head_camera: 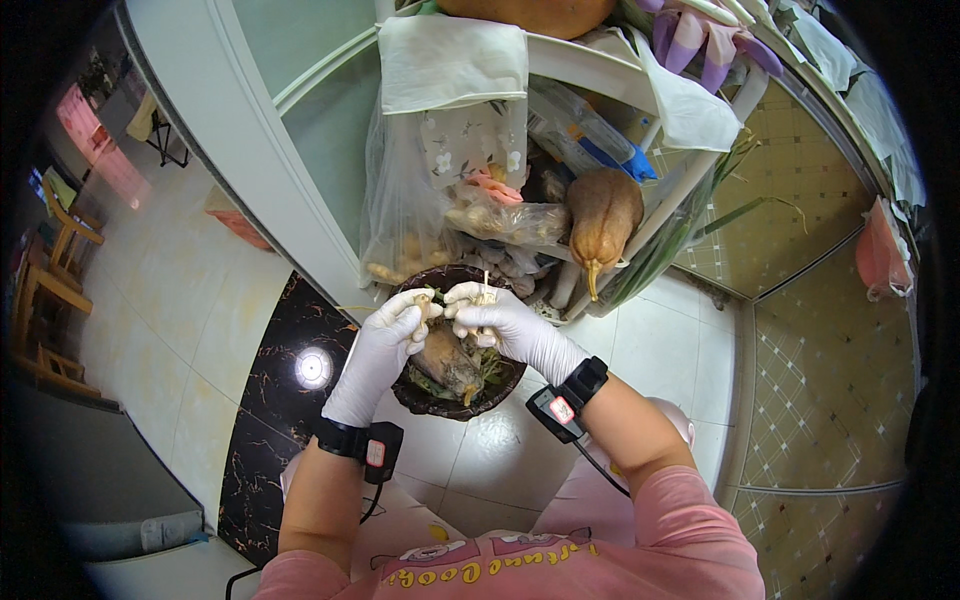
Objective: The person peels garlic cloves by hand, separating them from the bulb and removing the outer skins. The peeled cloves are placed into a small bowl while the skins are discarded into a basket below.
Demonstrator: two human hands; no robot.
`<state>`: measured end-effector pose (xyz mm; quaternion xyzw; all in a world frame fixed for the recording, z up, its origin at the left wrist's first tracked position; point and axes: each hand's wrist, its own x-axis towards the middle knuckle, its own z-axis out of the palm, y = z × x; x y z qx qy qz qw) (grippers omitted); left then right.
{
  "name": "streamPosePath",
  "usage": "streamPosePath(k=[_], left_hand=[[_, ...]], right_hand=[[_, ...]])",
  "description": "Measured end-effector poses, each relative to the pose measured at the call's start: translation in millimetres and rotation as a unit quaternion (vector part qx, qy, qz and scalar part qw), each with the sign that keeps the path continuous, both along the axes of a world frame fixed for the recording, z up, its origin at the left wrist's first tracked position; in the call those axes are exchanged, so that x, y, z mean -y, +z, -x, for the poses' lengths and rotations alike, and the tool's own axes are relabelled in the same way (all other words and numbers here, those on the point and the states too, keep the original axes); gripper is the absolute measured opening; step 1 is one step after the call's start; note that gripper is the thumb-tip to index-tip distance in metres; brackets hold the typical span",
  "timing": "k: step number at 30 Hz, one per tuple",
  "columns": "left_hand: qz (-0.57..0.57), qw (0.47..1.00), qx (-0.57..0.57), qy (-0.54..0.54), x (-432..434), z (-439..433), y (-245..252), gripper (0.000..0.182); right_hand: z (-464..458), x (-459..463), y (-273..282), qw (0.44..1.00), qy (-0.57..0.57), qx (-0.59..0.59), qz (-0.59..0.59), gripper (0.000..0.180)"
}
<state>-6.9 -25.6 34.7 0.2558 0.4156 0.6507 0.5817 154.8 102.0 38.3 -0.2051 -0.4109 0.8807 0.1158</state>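
My left hand (397, 319), in a white glove, pinches a small yellowish-tan piece (423, 306), perhaps garlic, between thumb and fingertips. Close beside it, my right hand (491, 319), also gloved, grips a pale bulb with a thin stalk (486, 289) that looks like garlic. The fingers hide much of both pieces. Both hands are above a round bin lined with a dark plastic bag (427, 405). Inside the bin lie a brownish, mouldy-looking squash (448, 366) and green leaf scraps (491, 369).
Behind the bin stands a white rack (660, 214) bearing a tan squash (606, 214), a clear bag of tubers (409, 251) and a bag of pale produce (506, 221). Long green leaves (660, 259) hang at its right. A white door frame (262, 142) rises at left, tiled cabinets (817, 390) at right.
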Motion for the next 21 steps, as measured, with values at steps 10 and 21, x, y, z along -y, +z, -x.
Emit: streamPosePath(k=[10,21], left_hand=[[0.001,1.000,-0.008,0.000,-2,-3,-7,0.033],[-0.019,1.000,-0.018,0.015,-3,-6,-5,0.026]], right_hand=[[1,-4,-13,0.984,0.008,-0.058,0.171,0.016],[0,3,12,0.983,-0.026,0.090,-0.159,0.021]])
